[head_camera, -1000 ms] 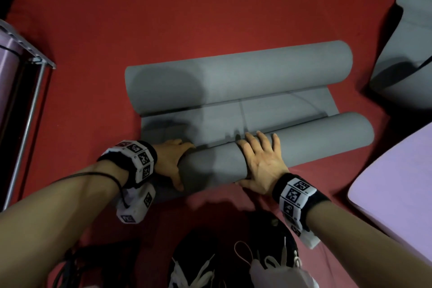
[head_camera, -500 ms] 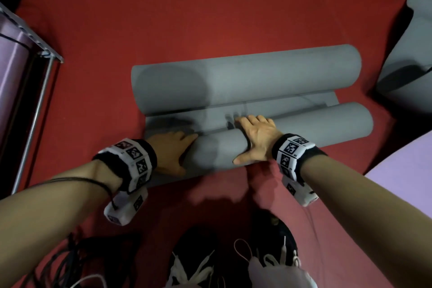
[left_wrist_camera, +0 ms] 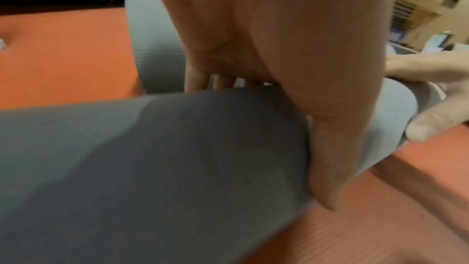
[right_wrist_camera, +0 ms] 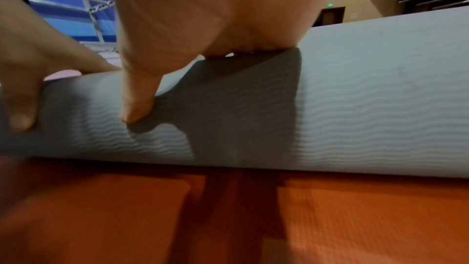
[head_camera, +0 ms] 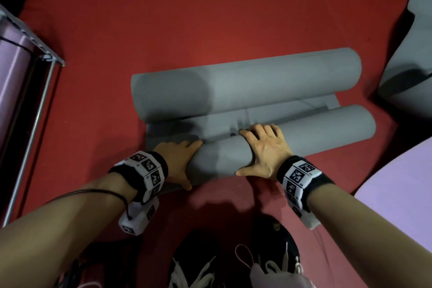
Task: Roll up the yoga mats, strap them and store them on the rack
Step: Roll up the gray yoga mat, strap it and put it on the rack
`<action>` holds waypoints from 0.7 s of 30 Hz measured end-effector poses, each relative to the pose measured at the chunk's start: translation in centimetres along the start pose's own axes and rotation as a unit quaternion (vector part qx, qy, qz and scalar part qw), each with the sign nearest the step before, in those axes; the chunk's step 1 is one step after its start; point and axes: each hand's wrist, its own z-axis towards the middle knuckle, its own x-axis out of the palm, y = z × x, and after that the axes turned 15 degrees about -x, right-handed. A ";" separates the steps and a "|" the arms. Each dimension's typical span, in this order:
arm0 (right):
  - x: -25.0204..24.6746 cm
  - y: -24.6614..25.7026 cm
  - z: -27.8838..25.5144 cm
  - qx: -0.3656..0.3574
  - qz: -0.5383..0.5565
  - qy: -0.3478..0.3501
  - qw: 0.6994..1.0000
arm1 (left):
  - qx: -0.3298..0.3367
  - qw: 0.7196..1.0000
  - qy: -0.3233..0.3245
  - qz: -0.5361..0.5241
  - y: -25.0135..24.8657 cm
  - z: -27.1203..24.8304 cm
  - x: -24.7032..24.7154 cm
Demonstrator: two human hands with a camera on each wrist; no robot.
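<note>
The grey foam yoga mat [head_camera: 275, 91] lies on the red padded floor [head_camera: 187, 18], rolled from both ends, so a far roll and a near roll [head_camera: 304, 128] flank a narrow flat strip. The left hand [head_camera: 177, 161] cups the near roll's left end, fingers [left_wrist_camera: 198, 79] curved over its top, thumb down the near side. The right hand [head_camera: 264, 149] lies on the roll toward its middle, fingers [head_camera: 261, 130] bent over the far edge and thumb spread along the near face; both hands clamp the roll.

Left of the mat stands a metal-tube rack [head_camera: 35, 82] with a lilac rolled mat [head_camera: 14, 58] in it, both cut off by the frame edge. Right of the mat sits another grey mat [head_camera: 406, 65], loosely folded and only partly in view. A flat lilac mat [head_camera: 397, 206] lies to the right, nearer the person. Black lace-up shoes [head_camera: 233, 262] are on the person's side of the near roll. The roll hides most of the fingertips, and the wrist views are blurred.
</note>
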 end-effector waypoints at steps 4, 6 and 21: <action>0.0 0.5 -1.1 -0.001 0.029 0.000 1.000 | 0.018 0.999 0.030 -0.024 -0.1 -0.4 0.4; 0.1 1.2 -2.0 0.004 0.040 -0.010 0.999 | 0.025 0.998 0.054 -0.033 0.0 -0.5 0.5; 1.3 3.9 -3.5 0.041 -0.029 -0.004 0.999 | 0.063 0.981 0.159 -0.089 0.9 0.8 -0.1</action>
